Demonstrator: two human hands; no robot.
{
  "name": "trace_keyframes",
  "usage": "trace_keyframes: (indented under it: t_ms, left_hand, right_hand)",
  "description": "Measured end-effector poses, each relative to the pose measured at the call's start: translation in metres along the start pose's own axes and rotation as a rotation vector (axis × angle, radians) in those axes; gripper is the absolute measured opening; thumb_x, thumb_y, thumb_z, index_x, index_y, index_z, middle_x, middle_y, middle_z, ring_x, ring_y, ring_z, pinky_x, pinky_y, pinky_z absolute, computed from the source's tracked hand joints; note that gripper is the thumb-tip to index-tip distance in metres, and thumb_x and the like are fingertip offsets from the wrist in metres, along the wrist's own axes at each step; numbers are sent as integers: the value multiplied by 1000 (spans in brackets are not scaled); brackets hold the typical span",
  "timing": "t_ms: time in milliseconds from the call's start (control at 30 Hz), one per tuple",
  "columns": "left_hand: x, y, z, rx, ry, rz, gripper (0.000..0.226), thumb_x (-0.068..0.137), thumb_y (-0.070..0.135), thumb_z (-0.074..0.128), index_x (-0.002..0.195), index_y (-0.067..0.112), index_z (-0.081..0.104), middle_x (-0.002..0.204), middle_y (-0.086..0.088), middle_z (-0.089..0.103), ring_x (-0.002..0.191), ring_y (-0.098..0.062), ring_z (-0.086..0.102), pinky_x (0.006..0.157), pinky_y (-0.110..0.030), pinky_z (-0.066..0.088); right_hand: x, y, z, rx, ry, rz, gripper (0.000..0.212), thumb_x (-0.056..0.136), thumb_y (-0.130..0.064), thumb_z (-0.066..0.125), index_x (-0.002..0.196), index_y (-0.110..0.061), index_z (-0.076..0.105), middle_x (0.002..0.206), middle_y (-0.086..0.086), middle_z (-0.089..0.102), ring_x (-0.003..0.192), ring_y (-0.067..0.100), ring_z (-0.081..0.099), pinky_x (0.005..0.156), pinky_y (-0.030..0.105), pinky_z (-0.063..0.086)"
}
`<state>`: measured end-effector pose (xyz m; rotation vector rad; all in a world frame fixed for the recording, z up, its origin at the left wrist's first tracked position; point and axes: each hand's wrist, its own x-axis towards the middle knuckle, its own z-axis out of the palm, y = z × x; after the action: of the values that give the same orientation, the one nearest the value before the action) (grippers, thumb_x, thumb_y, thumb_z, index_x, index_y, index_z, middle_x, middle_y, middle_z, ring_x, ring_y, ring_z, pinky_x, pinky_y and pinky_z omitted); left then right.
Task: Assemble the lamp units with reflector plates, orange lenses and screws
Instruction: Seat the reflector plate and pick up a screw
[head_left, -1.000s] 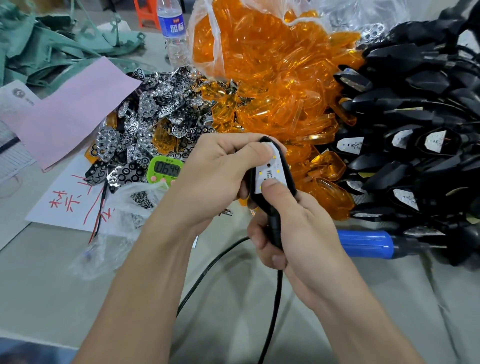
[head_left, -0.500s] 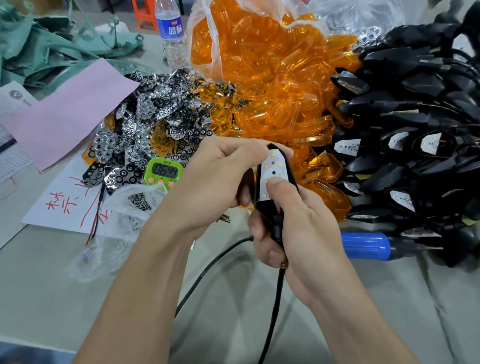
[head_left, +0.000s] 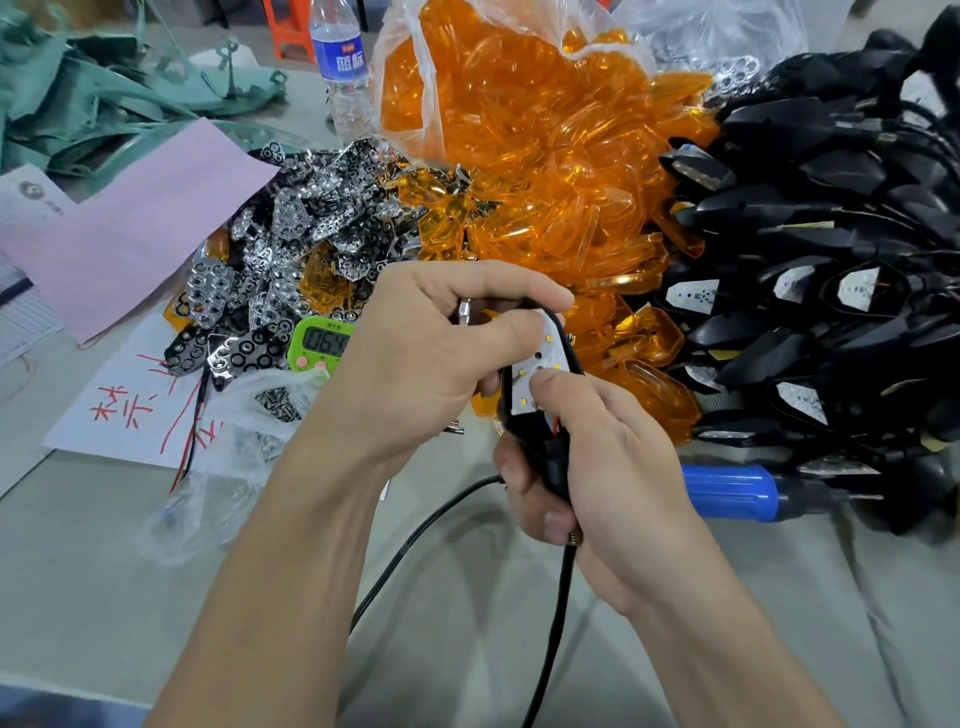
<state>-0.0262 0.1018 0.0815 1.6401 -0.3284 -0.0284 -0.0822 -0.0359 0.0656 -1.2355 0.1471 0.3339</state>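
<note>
Your right hand (head_left: 613, 467) is wrapped round the stem of the lamp unit (head_left: 540, 366), thumb on its white board, and your left hand (head_left: 426, 364) pinches its far tip, so its long axis points away from you, with the reflector plates (head_left: 291, 249) heaped toward the counter's (head_left: 104, 545) far left, nearer your left hand.

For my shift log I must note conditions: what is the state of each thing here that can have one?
lamp unit: held by both hands, LED board bare, no lens fitted.
left hand: grips the lamp unit's tip.
right hand: grips its stem, thumb on board.
timer: on, digits showing.
screwdriver: lying flat, unheld.
water bottle: upright.
lens bag: open.
</note>
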Motion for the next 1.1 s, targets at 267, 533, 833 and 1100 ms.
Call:
trace_keyframes:
  t_ms: [267, 533, 833, 1100]
  left_hand:
    - [1, 2, 4, -32, 23, -53, 28, 84, 9, 67, 84, 31, 84, 92, -27, 69, 46, -10, 41, 45, -17, 37]
    - [-1, 3, 1, -46, 7, -47, 30, 86, 6, 66, 84, 29, 84, 85, -12, 75, 45, -8, 43, 44, -14, 36]
    - [-1, 2, 6, -10, 19, -21, 29, 82, 7, 67, 87, 31, 84, 89, -16, 74, 47, -9, 44, 47, -17, 39]
    - [-2, 0, 4, -26, 31, -30, 30, 81, 5, 67, 87, 28, 84, 84, -5, 76, 46, -8, 44, 46, -14, 38]
  right_hand:
    - [-3, -3, 1, -1, 18, 0, 41, 103, -25, 45, 66, -28, 62, 52, 9, 52, 37, 15, 24, 41, 19, 21]
    - [-4, -4, 3, -45, 36, -12, 36, 103, -25, 46, 70, -27, 62, 51, 8, 52, 35, 15, 25, 39, 18, 22]
    - [-1, -1, 2, -82, 74, -70, 25, 86, -37, 50, 66, -29, 63, 51, 8, 52, 36, 13, 31, 38, 17, 24]
    - [3, 3, 0, -118, 64, -92, 24, 84, -36, 50, 69, -25, 63, 58, 11, 49, 37, 11, 38, 38, 18, 24]
